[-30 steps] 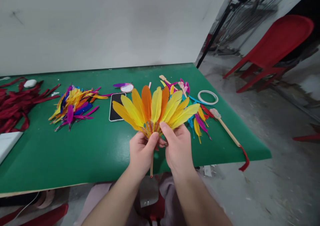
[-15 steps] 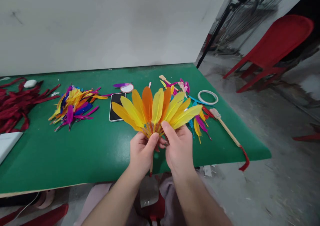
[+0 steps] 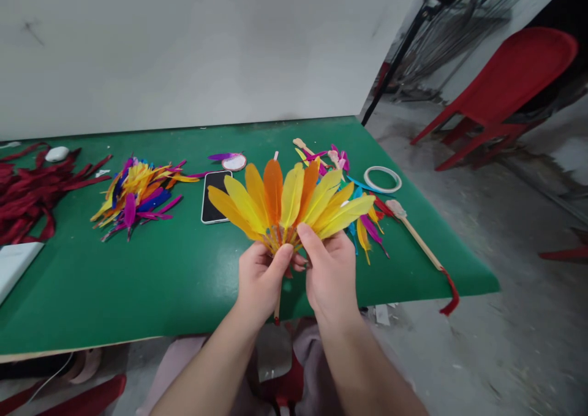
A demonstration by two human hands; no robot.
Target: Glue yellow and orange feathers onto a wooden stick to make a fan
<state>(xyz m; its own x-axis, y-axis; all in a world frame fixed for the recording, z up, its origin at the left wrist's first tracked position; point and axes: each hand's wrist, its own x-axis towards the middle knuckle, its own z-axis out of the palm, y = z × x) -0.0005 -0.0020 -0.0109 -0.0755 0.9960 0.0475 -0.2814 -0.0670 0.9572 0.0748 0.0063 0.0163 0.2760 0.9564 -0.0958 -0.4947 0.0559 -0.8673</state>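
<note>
1. Person's L hand [image 3: 261, 278] pinches yellow-orange feather fan [image 3: 290, 196] at base; R hand [image 3: 329, 275] pinches it just alongside, thumb on quills [image 3: 288, 236].
2. Fan's held over green table [image 3: 138, 293] nr front edge, handle [image 3: 277, 310] down.
3. Prob. pressing quills into place; next calls for steady, even pinch.

On the long green table [image 3: 138, 293], a dark-red ribbon heap [image 3: 22, 198] lies left of a multicoloured feather pile [image 3: 138, 186], itself left of a flat black-screened phone [image 3: 214, 206]. A yellow-and-orange feather fan [image 3: 289, 198] is between the phone and a pale wooden stick [image 3: 420, 237]; behind the stick lies a round white tape ring [image 3: 399, 182].
</note>
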